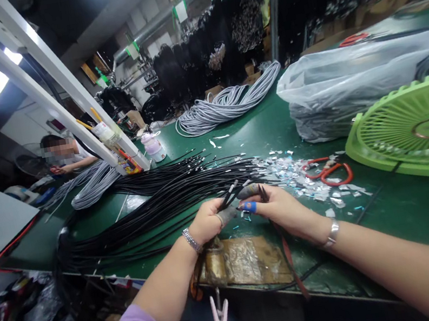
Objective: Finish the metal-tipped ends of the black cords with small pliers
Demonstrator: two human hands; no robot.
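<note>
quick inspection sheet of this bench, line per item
surface: green bench top, a taped patch at its near edge
job's things: bundle of black cables lying across the bench, ends at the hands
clutter: cut scraps, red scissors, green fan, plastic bag
grippers: left hand and right hand pinch cable ends; taped fingertips
cables: grey coils further back
surroundings: a seated person at far left, dark bundles hanging behind
</note>
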